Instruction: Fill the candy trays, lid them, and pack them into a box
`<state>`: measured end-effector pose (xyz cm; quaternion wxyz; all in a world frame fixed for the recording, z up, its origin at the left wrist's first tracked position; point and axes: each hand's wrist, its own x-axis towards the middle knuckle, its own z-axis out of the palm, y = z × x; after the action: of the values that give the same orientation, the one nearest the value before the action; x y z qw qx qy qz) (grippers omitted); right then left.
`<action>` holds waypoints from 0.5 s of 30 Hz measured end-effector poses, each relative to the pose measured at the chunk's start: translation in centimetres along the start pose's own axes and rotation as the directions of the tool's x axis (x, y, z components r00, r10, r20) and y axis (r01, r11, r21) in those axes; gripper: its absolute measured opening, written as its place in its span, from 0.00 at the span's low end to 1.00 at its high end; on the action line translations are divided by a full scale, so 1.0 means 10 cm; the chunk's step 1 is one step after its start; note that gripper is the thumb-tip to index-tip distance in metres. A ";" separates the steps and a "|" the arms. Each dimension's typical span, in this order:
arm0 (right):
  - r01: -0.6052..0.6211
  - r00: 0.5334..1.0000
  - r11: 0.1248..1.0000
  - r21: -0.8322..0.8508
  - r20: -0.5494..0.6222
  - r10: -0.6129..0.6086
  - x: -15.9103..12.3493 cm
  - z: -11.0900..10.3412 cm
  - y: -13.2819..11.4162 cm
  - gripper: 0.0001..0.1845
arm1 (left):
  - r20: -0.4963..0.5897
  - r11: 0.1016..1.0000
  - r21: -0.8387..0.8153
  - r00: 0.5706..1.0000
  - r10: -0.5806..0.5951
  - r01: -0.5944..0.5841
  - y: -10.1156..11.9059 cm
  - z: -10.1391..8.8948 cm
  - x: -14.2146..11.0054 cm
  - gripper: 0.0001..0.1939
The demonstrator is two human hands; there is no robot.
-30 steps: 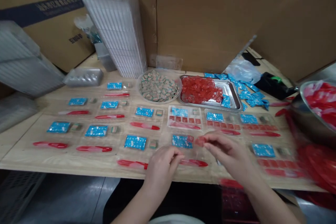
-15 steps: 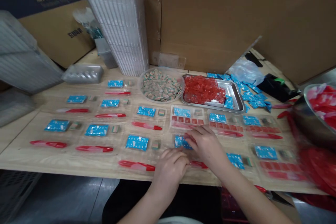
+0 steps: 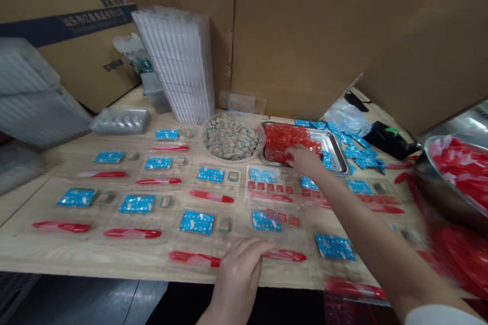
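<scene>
Red bits point(image 3: 285, 134) piled in tray point(image 3: 337, 155), R hand point(image 3: 299, 156) at pile's nr edge, fingertips down, can't tell if pinching, forearm point(image 3: 366, 233) blocking pt of a pack point(image 3: 309, 194), bowl point(image 3: 252, 123) just L, sachets point(image 3: 354, 153) R, L hand point(image 3: 240, 266) nr stick point(image 3: 290, 255), fingers curled together.

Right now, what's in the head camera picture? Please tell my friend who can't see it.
A person's right hand reaches to red pieces piled on a metal tray, while the left hand is near the front edge of the table. Clear trays with blue packets and red pen-shaped things spread across it, near a round bowl of small pieces.
</scene>
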<state>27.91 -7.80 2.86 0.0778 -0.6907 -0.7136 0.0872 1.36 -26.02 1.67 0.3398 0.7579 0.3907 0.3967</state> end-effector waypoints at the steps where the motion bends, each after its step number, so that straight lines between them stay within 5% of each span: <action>1: -0.002 1.000 1.000 0.020 0.001 0.002 0.01 0.01 0.00 0.08 | -0.004 1.000 -0.002 1.000 0.003 -0.003 -0.01 -0.01 -0.02 0.17; 5: -0.020 1.000 0.978 0.209 -0.007 0.022 -0.26 -0.10 -0.07 0.08 | -0.027 0.995 -0.040 0.996 -0.087 0.086 -0.03 -0.06 -0.04 0.16; 7: -0.057 0.997 0.845 0.533 0.075 0.020 -0.55 -0.21 -0.17 0.10 | -0.017 0.962 -0.156 0.973 -0.229 0.224 0.00 -0.07 0.02 0.15; 8: -0.097 0.990 0.704 0.704 0.142 -0.005 -0.71 -0.26 -0.24 0.11 | 0.002 0.916 -0.262 0.950 -0.314 0.303 0.02 -0.07 0.07 0.14; 11: -0.245 0.931 0.363 0.899 0.323 -0.171 -1.12 -0.33 -0.49 0.13 | 0.169 0.623 -0.623 0.859 -0.483 0.473 0.13 -0.04 0.28 0.14; 13: -0.289 0.888 0.327 0.900 0.380 -0.261 -1.29 -0.32 -0.65 0.11 | 0.315 0.380 -0.761 0.812 -0.491 0.526 0.18 -0.02 0.40 0.11; 15: -0.262 0.885 0.395 0.880 0.382 -0.265 -1.38 -0.29 -0.77 0.10 | 0.405 0.184 -0.818 0.774 -0.487 0.544 0.21 0.00 0.46 0.08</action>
<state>21.54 -21.82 7.57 0.2713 -0.4884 -0.5423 0.6276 3.79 -23.06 4.99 0.8166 0.2777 0.3301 0.3835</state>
